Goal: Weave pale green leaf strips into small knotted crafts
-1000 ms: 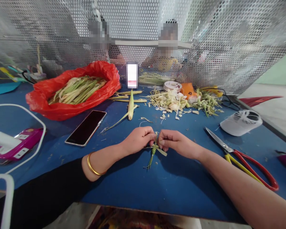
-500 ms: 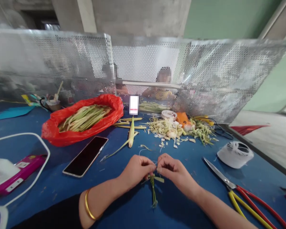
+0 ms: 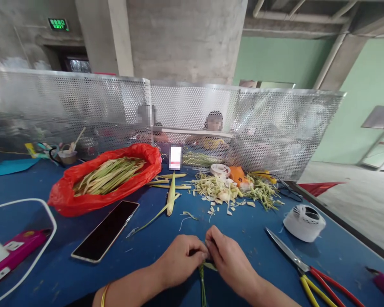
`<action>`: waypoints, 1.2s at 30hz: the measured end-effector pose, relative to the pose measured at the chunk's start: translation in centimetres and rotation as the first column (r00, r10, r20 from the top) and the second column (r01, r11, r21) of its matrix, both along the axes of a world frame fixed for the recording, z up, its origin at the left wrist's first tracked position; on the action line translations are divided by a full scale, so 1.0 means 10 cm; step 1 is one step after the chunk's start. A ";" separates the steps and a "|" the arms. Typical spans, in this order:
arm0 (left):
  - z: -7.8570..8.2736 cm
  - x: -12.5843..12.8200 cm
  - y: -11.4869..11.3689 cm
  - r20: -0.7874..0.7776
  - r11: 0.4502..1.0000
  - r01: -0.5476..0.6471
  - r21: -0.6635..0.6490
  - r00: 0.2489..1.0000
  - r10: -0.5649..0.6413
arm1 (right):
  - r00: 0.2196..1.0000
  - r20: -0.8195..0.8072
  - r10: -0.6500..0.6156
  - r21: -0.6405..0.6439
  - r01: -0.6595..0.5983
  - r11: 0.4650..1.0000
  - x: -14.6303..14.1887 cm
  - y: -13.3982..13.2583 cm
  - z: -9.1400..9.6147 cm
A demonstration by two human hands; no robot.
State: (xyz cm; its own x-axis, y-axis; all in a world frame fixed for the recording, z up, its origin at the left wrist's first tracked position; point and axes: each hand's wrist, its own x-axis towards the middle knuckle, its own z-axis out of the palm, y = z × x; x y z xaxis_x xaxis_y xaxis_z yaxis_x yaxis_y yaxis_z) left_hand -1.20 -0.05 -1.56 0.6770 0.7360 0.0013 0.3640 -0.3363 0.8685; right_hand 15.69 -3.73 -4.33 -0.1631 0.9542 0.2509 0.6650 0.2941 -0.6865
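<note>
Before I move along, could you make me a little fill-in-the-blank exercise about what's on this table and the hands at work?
1. The plastic bag holding the long plant strips is ____.
2. The scissors have one red handle and one ____ handle.
3. The gold bracelet is on the person's ____ arm.
4. The left hand and the ____ hand come together by the green plaited piece.

Missing words: red; yellow; left; right.

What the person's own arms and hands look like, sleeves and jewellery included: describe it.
The left hand and right hand are ungloved. A smooth, gold-coloured bangle circles the left forearm, with the edge of a black sleeve just behind it. No sleeve or jewellery shows on the right arm.
</note>
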 end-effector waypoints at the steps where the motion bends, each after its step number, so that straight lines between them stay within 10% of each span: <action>1: -0.01 0.00 0.00 -0.002 1.000 -0.001 -0.006 1.000 0.001 | 0.999 0.032 -0.005 0.007 0.005 1.000 0.00 0.00 0.01; 9: -0.08 0.02 0.02 -0.012 0.998 -0.063 0.006 0.998 0.064 | 0.966 -0.249 -0.063 -0.221 0.006 0.975 -0.03 0.04 0.10; 15: -0.05 0.02 0.02 0.003 0.998 -0.050 -0.025 0.999 0.050 | 0.763 -0.609 -0.216 -0.467 -0.125 0.876 -0.04 0.01 0.20; 23: -0.04 0.03 0.02 0.039 0.994 -0.046 -0.095 0.998 0.050 | 0.626 -0.701 -0.341 -0.579 -0.221 0.785 0.01 -0.04 0.27; 36: -0.01 0.03 0.07 0.143 0.883 -0.187 -0.430 0.952 0.271 | 0.958 -0.275 -0.084 -0.328 -0.011 0.945 0.14 -0.01 0.28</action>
State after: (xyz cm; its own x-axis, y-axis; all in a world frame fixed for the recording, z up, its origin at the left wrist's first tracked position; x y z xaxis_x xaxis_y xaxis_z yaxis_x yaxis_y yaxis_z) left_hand -0.92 0.62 -1.63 0.5063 0.8342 -0.2185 0.1979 0.1343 0.9710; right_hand 17.09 -3.78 -1.48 -0.0945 0.9947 -0.0415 0.4360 0.0039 -0.9000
